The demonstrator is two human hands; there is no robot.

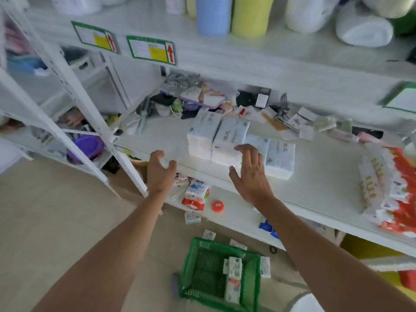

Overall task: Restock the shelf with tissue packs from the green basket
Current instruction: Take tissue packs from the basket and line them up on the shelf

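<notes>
Near the front edge of the white shelf, stacked tissue packs, right hand spread loosely with fingertips at the stack's front, gripping nothing, left hand just left of the stack, loosely curved, empty, green basket on the floor below, a few packs inside

1. Left of the stacked tissue packs the shelf board lies bare, just ahead of my left hand; I can reach in there.
2. A second bare stretch lies between the low tissue packs and the orange-and-white packs to the right.
3. Small clutter lines the back and blocks the depth.
4. The upper shelf overhangs and caps the headroom.
5. A white upright post bounds the left side.
6. The green basket on the floor is open-topped between my forearms.
</notes>
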